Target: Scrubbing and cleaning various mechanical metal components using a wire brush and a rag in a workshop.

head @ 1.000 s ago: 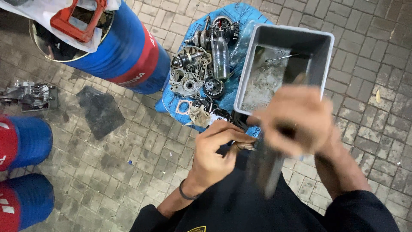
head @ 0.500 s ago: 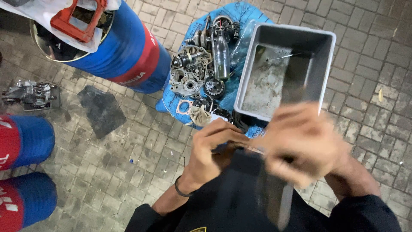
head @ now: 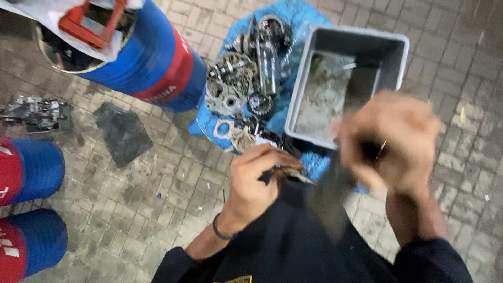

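Blue drum (head: 152, 63), red band, left of hands (head: 262, 178).

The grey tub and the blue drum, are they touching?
Apart. The head view shows the grey tub and the blue drum separated by metal parts.

Three drums (head: 141, 63), one grey tub (head: 346, 84)
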